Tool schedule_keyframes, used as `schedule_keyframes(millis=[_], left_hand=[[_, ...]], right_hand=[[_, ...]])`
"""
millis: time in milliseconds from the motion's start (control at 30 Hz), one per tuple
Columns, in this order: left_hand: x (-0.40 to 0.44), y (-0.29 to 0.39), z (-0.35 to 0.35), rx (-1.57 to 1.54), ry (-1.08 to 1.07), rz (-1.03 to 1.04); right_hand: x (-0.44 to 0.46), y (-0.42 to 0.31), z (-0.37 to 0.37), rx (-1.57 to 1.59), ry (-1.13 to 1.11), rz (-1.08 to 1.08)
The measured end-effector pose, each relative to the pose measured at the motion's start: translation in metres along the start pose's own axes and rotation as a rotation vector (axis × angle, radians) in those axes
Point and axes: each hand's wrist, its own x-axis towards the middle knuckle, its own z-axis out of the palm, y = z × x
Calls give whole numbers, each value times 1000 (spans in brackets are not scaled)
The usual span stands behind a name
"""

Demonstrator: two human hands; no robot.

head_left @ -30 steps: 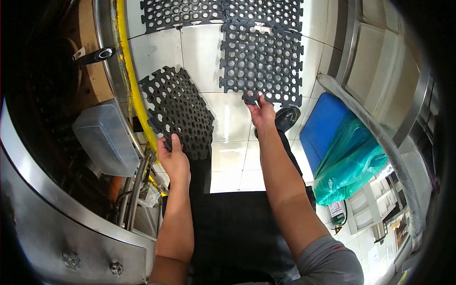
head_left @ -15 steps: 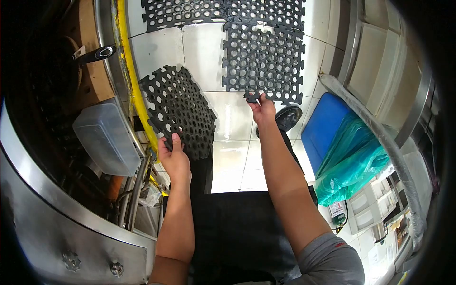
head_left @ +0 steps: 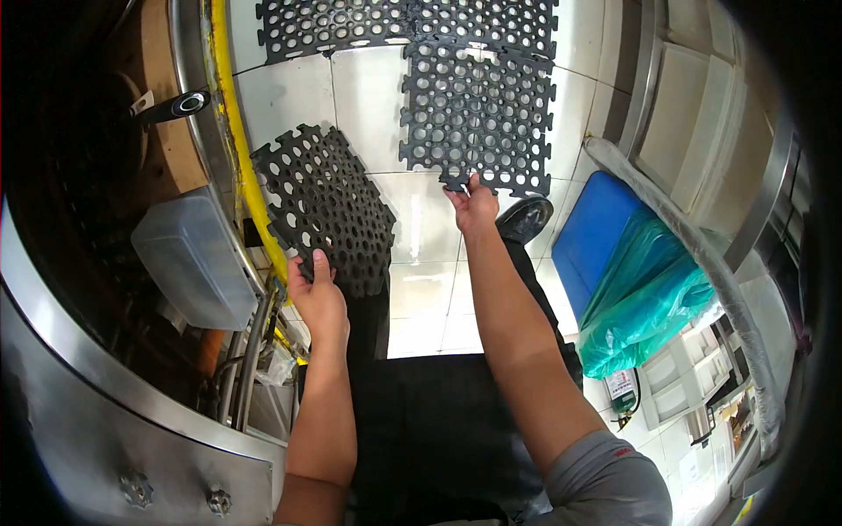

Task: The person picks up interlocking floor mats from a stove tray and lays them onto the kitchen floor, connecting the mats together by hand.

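My left hand (head_left: 319, 296) grips the near edge of a loose black rubber floor mat tile (head_left: 329, 206), its thumb on top. That tile is full of round holes, has interlocking tabs on its edges, and is held tilted on the left. My right hand (head_left: 474, 209) pinches the near left corner of a second mat tile (head_left: 478, 123), which lies on or just above the white floor. The far edge of this second tile meets a row of matching mat tiles (head_left: 338, 24); whether the tabs are locked cannot be made out.
A yellow pipe (head_left: 235, 114) and a steel stove front (head_left: 167, 430) run along the left, near a clear plastic container (head_left: 193, 259). To the right are a blue board (head_left: 596, 232) and a green plastic bag (head_left: 649, 298). My black shoe (head_left: 526, 219) is beside the right tile.
The tile in my right hand has shifted slightly left, along with that hand. My left hand keeps its hold on the tilted tile, nearly unmoved.
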Motion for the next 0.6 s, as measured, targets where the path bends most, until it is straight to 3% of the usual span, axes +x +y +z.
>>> schedule_keyframes(millis=[600], left_hand=[[3, 0, -2, 29, -10, -25]], right_hand=[[11, -12, -11, 17, -11, 58]])
